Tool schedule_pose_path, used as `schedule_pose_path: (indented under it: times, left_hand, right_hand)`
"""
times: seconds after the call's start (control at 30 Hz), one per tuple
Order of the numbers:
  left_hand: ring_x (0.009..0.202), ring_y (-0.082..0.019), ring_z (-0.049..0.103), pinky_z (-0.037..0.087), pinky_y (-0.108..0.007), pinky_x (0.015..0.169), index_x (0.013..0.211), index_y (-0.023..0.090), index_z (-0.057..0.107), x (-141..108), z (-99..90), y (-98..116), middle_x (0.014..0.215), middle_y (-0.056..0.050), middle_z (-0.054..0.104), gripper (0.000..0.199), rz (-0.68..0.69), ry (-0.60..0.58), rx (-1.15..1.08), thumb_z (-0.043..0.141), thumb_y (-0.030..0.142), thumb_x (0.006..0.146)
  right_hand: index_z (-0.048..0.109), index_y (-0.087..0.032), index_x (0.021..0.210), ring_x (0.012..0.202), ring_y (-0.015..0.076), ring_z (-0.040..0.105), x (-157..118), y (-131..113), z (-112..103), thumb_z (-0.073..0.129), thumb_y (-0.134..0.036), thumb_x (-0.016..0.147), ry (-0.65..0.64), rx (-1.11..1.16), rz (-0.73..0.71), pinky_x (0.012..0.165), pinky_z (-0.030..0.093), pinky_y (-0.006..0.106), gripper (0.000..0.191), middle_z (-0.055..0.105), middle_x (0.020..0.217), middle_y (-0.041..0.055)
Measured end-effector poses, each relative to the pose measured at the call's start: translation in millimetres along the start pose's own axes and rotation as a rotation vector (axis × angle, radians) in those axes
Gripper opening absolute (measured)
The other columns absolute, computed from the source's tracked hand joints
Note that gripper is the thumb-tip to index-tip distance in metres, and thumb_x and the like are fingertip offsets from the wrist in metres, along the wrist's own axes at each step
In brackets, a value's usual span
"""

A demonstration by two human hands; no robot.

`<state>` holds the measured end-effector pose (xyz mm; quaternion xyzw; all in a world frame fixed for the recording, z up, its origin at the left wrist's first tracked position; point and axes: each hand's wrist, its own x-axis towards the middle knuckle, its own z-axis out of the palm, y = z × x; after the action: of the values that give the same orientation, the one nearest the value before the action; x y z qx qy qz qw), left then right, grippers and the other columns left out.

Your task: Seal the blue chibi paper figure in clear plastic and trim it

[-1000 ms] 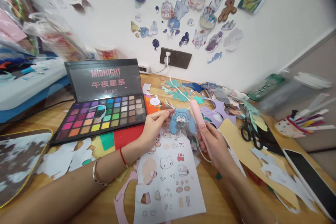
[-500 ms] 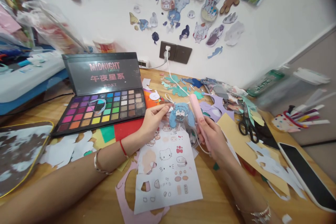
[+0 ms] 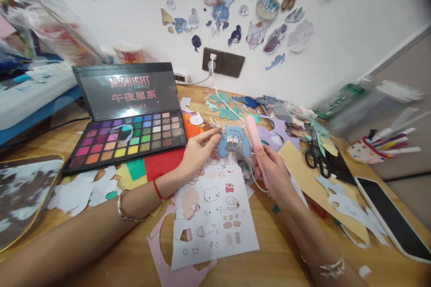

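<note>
Between my hands is a blue-haired paper character [image 3: 233, 138]. My left hand [image 3: 202, 148] pinches it at its upper left edge, thumb and fingers together. The fingers of my right hand [image 3: 271, 166] are wrapped round a pink stick-shaped device [image 3: 254, 134], whose rounded top end is just right of the character. A white cord [image 3: 220, 94] runs from the wall socket down toward the device. Under the character and partly beneath my left hand lies a white sheet [image 3: 215, 228] with printed faces, bows and small shapes. Pink cut paper [image 3: 161, 251] sticks out below the sheet.
An open colour palette [image 3: 129, 143] lies at the left, behind a yellow-rimmed tray [image 3: 30, 197]. Black scissors [image 3: 316, 157], a phone [image 3: 393, 215] and a cup of pens [image 3: 368, 150] are at the right. Paper scraps [image 3: 225, 112] spread over the table; cutouts hang on the wall.
The view has shifted slightly, so the wall and palette appear a little higher and further left. Both hands keep their holds, and the character stays between them.
</note>
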<state>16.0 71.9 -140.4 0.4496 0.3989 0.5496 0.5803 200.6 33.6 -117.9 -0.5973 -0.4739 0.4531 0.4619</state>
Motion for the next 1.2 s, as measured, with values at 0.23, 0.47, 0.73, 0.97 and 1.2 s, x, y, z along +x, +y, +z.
schedule_pose_path:
  times: [0.23, 0.47, 0.73, 0.97, 1.2]
  left_hand:
    - [0.059, -0.011, 0.062, 0.055, -0.024, 0.059, 0.11, 0.014, 0.064, -0.3, -2.1, -3.0, 0.075, 0.0, 0.066, 0.04, 0.016, -0.051, 0.017, 0.068, 0.023, 0.072]
    - [0.059, -0.013, 0.065, 0.057, -0.026, 0.061, 0.088, 0.012, 0.067, 1.7, -1.9, -6.0, 0.07, -0.002, 0.07, 0.023, -0.015, -0.011, 0.018, 0.07, 0.027, 0.071]
    - [0.057, -0.013, 0.065, 0.057, -0.025, 0.058, 0.081, 0.013, 0.066, 3.0, -2.2, -9.3, 0.064, 0.0, 0.068, 0.016, -0.006, -0.008, 0.028, 0.067, 0.028, 0.074]
    - [0.053, -0.013, 0.064, 0.056, -0.025, 0.053, 0.08, 0.013, 0.064, 1.0, -2.8, -6.7, 0.061, 0.0, 0.066, 0.014, -0.009, -0.012, 0.056, 0.064, 0.027, 0.076]
    - [0.05, -0.013, 0.062, 0.055, -0.026, 0.051, 0.078, 0.013, 0.063, 0.9, -1.2, -5.5, 0.056, 0.001, 0.063, 0.014, -0.003, 0.009, 0.064, 0.064, 0.027, 0.075]
  right_hand:
    - [0.05, -0.02, 0.077, 0.039, 0.0047, 0.036, 2.2, -0.1, -1.3, 0.055, -0.049, 0.081, 0.047, 0.026, 0.002, 0.034, 0.026, 0.017, 0.029, 0.045, 0.058, -0.0066]
    - [0.05, -0.02, 0.077, 0.039, 0.0049, 0.037, 1.7, 0.9, -2.5, 0.055, -0.049, 0.08, 0.052, 0.041, 0.002, 0.033, 0.026, 0.018, 0.029, 0.045, 0.058, -0.0067]
    - [0.05, -0.02, 0.076, 0.04, 0.0049, 0.038, -0.4, -3.5, -0.2, 0.055, -0.048, 0.081, 0.044, 0.037, 0.013, 0.034, 0.028, 0.017, 0.028, 0.045, 0.059, -0.0066]
    - [0.049, -0.021, 0.075, 0.038, 0.005, 0.038, -1.7, -4.3, 0.0, 0.054, -0.048, 0.081, 0.037, 0.037, 0.037, 0.033, 0.027, 0.017, 0.028, 0.046, 0.058, -0.0067]
    - [0.05, -0.02, 0.074, 0.037, 0.0047, 0.039, -2.6, -4.5, 0.7, 0.056, -0.051, 0.079, 0.014, 0.083, 0.053, 0.034, 0.029, 0.018, 0.032, 0.049, 0.058, -0.0063]
